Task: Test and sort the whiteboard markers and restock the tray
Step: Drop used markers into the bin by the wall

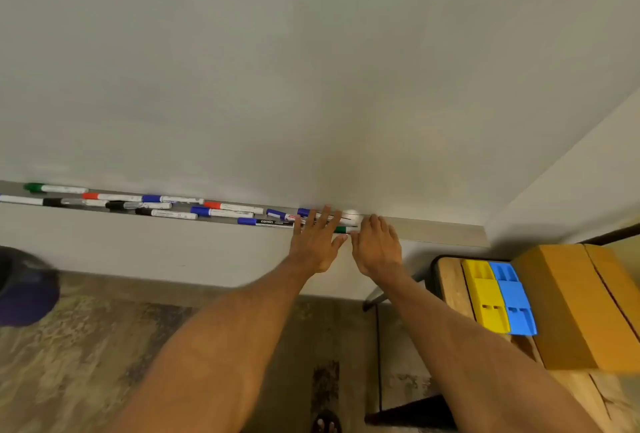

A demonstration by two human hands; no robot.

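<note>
Here, green marker (341,229) between hands (346,242)

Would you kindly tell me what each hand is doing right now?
Left hand: open, fingers spread over the markers in the tray.
Right hand: open, at the tray edge, holding nothing.

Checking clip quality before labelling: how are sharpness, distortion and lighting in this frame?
Head view: wide-angle bend, the marker tray slanting and the wall corner leaning; soft overall, markers readable by cap colour, print mostly blurred; the cardboard box and dark object at far left smeared; lighting even, a bright glare spot above the hands, left, right.
</note>
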